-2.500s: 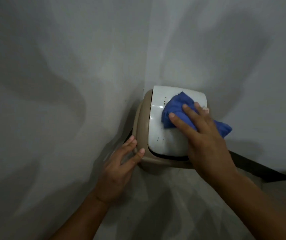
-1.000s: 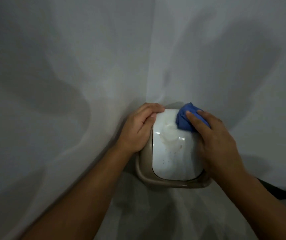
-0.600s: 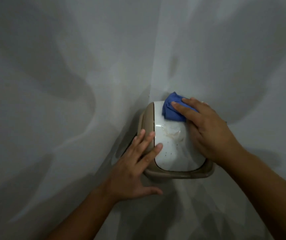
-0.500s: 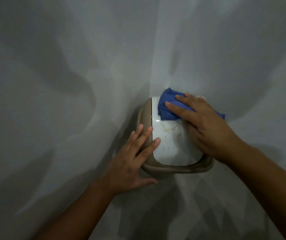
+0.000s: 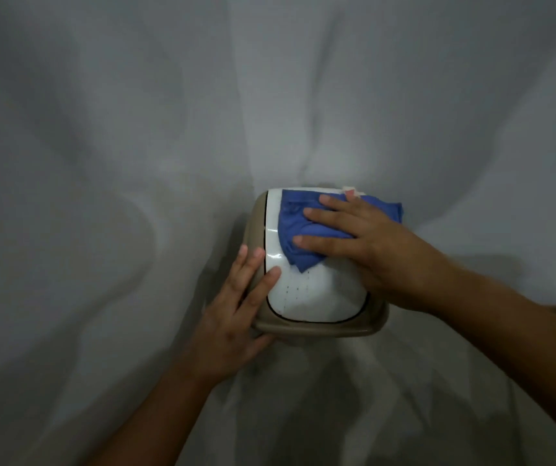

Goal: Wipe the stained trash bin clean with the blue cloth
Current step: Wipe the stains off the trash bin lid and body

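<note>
Wall corner: blue cloth [image 5: 307, 230] seemingly under right hand [image 5: 370, 243].

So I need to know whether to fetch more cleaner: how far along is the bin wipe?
Partly done. The right hand presses the blue cloth flat on the far half of the white lid, while the left hand steadies the bin's tan rim. Small dark specks remain on the near half, so that part is left.

no legible text, no labels, no nos.
</note>
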`<state>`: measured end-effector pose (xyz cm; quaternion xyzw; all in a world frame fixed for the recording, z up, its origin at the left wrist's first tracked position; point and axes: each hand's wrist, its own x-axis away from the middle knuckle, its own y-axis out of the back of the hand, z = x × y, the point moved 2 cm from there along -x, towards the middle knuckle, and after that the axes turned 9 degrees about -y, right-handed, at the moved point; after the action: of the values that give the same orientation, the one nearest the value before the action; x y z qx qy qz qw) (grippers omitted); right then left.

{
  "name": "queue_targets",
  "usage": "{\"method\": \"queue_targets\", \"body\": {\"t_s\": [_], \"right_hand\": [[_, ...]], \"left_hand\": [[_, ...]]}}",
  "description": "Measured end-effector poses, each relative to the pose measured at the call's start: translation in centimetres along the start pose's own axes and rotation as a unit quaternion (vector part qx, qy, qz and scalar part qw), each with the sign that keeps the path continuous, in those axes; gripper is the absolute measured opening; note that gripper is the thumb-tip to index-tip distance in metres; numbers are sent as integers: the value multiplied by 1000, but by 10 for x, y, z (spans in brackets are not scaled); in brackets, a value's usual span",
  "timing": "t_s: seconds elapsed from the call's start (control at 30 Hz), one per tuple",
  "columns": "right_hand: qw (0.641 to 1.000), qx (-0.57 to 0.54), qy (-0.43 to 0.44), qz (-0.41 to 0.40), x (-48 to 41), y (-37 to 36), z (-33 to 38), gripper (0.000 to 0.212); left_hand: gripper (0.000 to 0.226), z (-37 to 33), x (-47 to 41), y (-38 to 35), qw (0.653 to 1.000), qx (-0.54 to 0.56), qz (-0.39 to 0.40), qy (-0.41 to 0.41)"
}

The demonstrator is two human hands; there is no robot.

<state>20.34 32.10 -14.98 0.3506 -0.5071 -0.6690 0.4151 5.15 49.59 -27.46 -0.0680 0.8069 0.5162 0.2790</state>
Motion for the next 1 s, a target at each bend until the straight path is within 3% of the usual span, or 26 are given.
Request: {"method": "queue_targets", "body": {"t_s": [0.2, 0.33, 0.47, 0.63, 0.77, 0.87, 1.0], "right_hand": [[977, -103, -159, -101, -1, 12, -36, 54], [989, -71, -102, -75, -38, 0, -8, 59], [993, 89, -4, -75, 19, -36, 11, 66], [977, 86, -90, -175, 61, -57, 3, 79], [965, 36, -123, -229, 47, -58, 23, 64], [923, -70, -196, -324, 64, -52, 22, 50], [782, -260, -360, -438, 101, -55, 28, 44]], "left_hand": [[88, -4, -8, 2, 1000, 21, -10, 17], [90, -9, -11, 5, 999, 31, -15, 36], [90, -9, -12, 10, 999, 39, -23, 30], [99, -10, -22, 18, 1000, 17, -24, -4], [121, -5, -41, 35, 1000, -21, 20, 5], [132, -10, -62, 41, 999, 9, 51, -1], [117, -10, -83, 45, 992, 23, 126, -4]]}}
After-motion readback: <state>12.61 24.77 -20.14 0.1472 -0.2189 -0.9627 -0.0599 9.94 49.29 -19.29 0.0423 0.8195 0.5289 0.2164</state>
